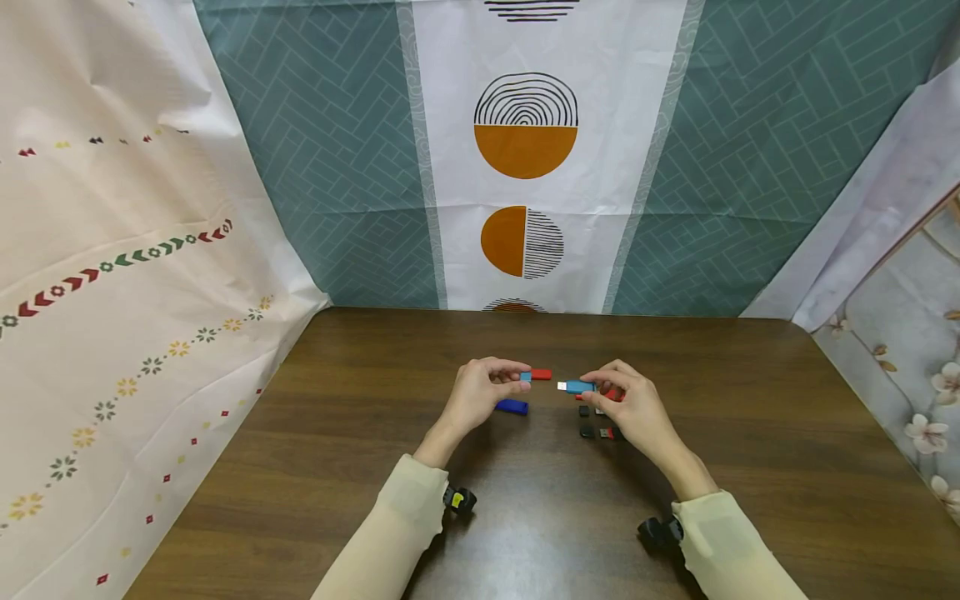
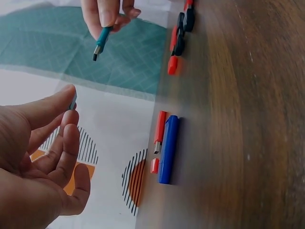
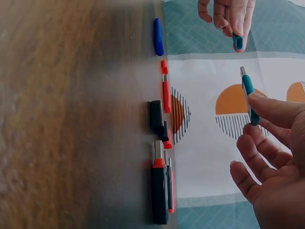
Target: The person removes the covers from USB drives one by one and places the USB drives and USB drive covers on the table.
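Between thumb and fingertips my left hand point(image 1: 476, 392) pinches a small light-blue USB stick cap point(image 3: 238, 42). Opposite it, my right hand point(image 1: 630, 406) holds the matching blue USB stick point(image 1: 579, 387) near its rear end, its bare metal plug pointing left toward the cap. Cap and stick are apart, a short gap between them, both raised above the table in the wrist views. Below the left hand lies a dark-blue USB stick point(image 1: 512, 407). A red USB stick point(image 3: 166, 95) lies uncapped beyond the hands, its red cap point(image 2: 155, 166) close to its plug.
Under and beside the right hand lie several more USB pieces, among them a black cap point(image 3: 156, 117) and a black-and-red USB stick point(image 3: 160, 191) with its plug bare. The brown wooden table point(image 1: 337, 400) meets a patterned cloth point(image 1: 525, 192) at its far edge.
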A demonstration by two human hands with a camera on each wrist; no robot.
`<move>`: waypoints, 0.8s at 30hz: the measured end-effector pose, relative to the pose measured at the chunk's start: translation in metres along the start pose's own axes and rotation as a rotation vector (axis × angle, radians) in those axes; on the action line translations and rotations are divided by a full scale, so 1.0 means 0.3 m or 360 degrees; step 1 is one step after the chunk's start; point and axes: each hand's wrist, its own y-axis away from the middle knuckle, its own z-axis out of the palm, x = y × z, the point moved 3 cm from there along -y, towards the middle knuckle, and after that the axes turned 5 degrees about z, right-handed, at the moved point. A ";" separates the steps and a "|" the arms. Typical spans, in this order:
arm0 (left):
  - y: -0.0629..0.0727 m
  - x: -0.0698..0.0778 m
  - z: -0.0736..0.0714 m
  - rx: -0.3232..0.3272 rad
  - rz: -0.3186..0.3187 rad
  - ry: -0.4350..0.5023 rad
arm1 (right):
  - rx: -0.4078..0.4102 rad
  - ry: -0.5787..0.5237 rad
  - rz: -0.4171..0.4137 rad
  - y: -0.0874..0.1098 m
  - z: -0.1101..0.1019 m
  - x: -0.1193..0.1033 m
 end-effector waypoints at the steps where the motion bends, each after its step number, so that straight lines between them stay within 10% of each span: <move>1: -0.001 0.000 0.000 0.0007 -0.0003 -0.0008 | -0.0002 0.0005 0.0002 0.000 0.000 0.000; 24: -0.022 -0.094 -0.040 0.0078 -0.0103 -0.0192 | -0.0099 0.0086 0.0059 -0.040 0.058 -0.018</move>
